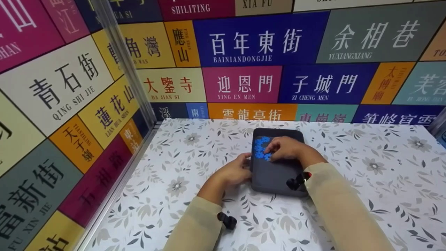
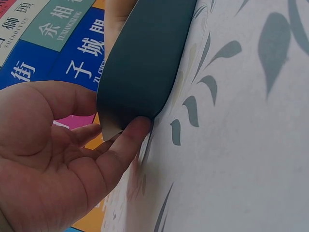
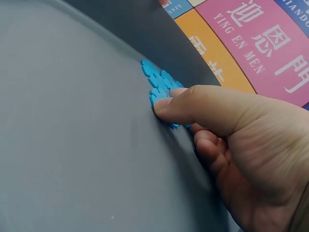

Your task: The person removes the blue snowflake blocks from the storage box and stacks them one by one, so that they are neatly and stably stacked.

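Note:
A dark grey rectangular tray (image 1: 273, 176) with raised walls lies on the table. Inside its far left part is a cluster of blue flower-shaped plastic discs (image 1: 260, 143), flat and close together. My right hand (image 1: 287, 149) reaches over the tray and pinches a blue disc (image 3: 155, 95) at the cluster's near edge between thumb and forefinger. In the right wrist view the other discs (image 3: 149, 70) lie just beyond the thumb, partly covered by it. My left hand (image 1: 234, 170) holds the tray's left wall, its thumb at the rim and a fingertip low on the outer side (image 2: 130, 72).
The table (image 1: 195, 160) has a white cover printed with grey leaves and flowers. Behind it and to the left stand walls of coloured signs (image 1: 259, 40). A clear panel edge (image 1: 129, 62) rises at the left corner. Dark wrist devices (image 1: 228, 221) sit at both sleeves.

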`<state>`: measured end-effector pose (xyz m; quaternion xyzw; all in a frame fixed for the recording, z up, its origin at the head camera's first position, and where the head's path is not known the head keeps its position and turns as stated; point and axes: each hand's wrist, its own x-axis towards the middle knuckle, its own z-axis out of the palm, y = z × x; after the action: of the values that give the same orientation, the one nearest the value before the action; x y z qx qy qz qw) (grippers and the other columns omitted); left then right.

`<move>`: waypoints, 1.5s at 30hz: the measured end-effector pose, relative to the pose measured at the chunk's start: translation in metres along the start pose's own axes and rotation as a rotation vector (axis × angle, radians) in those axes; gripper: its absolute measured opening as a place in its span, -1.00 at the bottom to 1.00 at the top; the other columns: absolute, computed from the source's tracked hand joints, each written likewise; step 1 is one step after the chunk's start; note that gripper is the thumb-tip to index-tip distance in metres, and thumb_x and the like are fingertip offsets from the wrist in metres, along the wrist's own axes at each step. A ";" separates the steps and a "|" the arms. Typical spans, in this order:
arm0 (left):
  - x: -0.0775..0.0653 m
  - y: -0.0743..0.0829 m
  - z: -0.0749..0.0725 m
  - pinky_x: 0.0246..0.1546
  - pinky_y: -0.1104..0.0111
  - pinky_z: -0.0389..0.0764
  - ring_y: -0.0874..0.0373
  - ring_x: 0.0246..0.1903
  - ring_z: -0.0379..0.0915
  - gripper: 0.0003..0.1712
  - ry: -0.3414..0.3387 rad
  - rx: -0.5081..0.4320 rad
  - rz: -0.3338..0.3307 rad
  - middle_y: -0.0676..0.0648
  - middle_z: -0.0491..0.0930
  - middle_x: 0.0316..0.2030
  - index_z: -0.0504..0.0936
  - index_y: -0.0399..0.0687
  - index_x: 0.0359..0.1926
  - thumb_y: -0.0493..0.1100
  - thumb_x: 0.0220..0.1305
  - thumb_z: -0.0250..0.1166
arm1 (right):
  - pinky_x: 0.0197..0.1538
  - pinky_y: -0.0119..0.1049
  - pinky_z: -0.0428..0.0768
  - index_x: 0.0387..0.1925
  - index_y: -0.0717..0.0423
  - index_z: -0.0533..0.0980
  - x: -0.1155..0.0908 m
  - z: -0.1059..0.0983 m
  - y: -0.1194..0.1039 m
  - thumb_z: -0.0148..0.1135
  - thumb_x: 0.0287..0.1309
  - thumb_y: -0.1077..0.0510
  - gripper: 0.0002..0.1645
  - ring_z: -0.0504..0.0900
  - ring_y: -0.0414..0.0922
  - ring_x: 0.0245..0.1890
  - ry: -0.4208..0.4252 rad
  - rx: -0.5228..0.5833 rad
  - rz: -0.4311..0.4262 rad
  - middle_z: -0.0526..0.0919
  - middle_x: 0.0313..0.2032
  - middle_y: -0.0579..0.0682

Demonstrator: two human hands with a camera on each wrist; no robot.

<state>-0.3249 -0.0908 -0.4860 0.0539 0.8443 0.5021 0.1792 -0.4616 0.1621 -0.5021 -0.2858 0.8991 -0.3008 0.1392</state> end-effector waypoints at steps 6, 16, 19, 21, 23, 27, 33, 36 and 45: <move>0.001 0.001 -0.001 0.59 0.05 0.34 -0.05 0.53 0.37 -0.09 0.004 0.036 0.007 -0.11 0.45 0.52 0.22 0.15 0.66 -0.19 0.33 0.29 | -0.11 -0.34 0.57 -0.11 0.05 0.77 -0.001 0.000 0.002 0.64 -0.01 0.18 -0.64 0.56 -0.15 -0.26 0.013 0.110 0.023 0.69 -0.30 -0.07; 0.001 0.000 -0.004 0.57 0.04 0.37 -0.05 0.51 0.39 -0.07 0.004 0.033 0.006 -0.13 0.45 0.52 0.21 0.16 0.66 -0.19 0.30 0.30 | -0.17 -0.33 0.57 -0.04 0.09 0.82 -0.002 -0.002 -0.001 0.40 0.23 0.15 -0.71 0.58 -0.19 -0.34 0.066 0.218 0.105 0.77 -0.33 -0.12; 0.001 0.000 -0.004 0.52 0.07 0.44 -0.04 0.47 0.42 -0.06 -0.001 -0.010 0.005 -0.15 0.45 0.51 0.21 0.12 0.66 -0.24 0.29 0.31 | -0.13 -0.35 0.59 -0.02 0.08 0.82 -0.002 -0.001 -0.001 0.36 0.27 0.14 -0.70 0.61 -0.21 -0.29 0.089 0.233 0.118 0.82 -0.23 -0.09; 0.001 0.001 -0.004 0.47 0.09 0.50 -0.03 0.44 0.44 -0.04 -0.005 -0.048 0.006 -0.17 0.44 0.50 0.21 0.08 0.66 -0.28 0.27 0.31 | -0.12 -0.37 0.58 -0.02 0.09 0.82 -0.002 -0.001 -0.001 0.34 0.28 0.15 -0.70 0.61 -0.22 -0.25 0.106 0.252 0.125 0.84 -0.15 -0.07; 0.001 0.001 -0.004 0.44 0.11 0.53 -0.02 0.41 0.45 -0.03 -0.006 -0.069 0.008 -0.19 0.45 0.49 0.21 0.06 0.66 -0.30 0.25 0.31 | -0.12 -0.38 0.58 -0.01 0.11 0.81 -0.002 -0.001 -0.001 0.32 0.29 0.17 -0.69 0.61 -0.22 -0.23 0.125 0.268 0.121 0.84 -0.10 -0.04; 0.002 0.001 -0.004 0.47 0.08 0.49 -0.02 0.41 0.44 -0.06 -0.006 -0.026 0.002 -0.17 0.45 0.49 0.21 0.09 0.66 -0.26 0.29 0.31 | -0.14 -0.37 0.58 0.03 0.20 0.79 -0.005 -0.002 -0.005 0.31 0.32 0.21 -0.68 0.60 -0.19 -0.24 0.143 0.311 0.129 0.84 -0.11 0.01; 0.002 0.000 -0.004 0.53 0.03 0.42 -0.04 0.47 0.41 -0.08 -0.010 -0.017 -0.011 -0.14 0.44 0.51 0.20 0.10 0.66 -0.23 0.33 0.31 | -0.17 -0.37 0.58 0.01 0.21 0.79 -0.003 0.001 -0.003 0.32 0.30 0.22 -0.68 0.59 -0.18 -0.31 0.184 0.323 0.141 0.80 -0.26 -0.09; 0.004 -0.001 -0.003 0.53 0.03 0.42 -0.05 0.48 0.41 -0.07 -0.007 -0.032 -0.005 -0.15 0.44 0.51 0.21 0.08 0.67 -0.23 0.32 0.33 | -0.18 -0.35 0.58 0.01 0.22 0.79 -0.003 0.002 -0.004 0.31 0.29 0.23 -0.68 0.58 -0.18 -0.34 0.193 0.324 0.145 0.75 -0.35 -0.14; 0.003 -0.003 0.001 0.32 0.12 0.64 -0.02 0.41 0.47 -0.03 -0.009 -0.114 0.004 -0.17 0.43 0.50 0.21 0.05 0.66 -0.31 0.26 0.33 | -0.26 -0.35 0.62 0.05 0.25 0.76 -0.003 -0.008 -0.018 0.28 0.37 0.19 -0.67 0.59 -0.20 -0.43 0.224 0.390 0.135 0.79 -0.29 -0.16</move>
<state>-0.3266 -0.0909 -0.4898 0.0476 0.8133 0.5496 0.1849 -0.4550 0.1556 -0.4845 -0.1577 0.8510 -0.4884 0.1111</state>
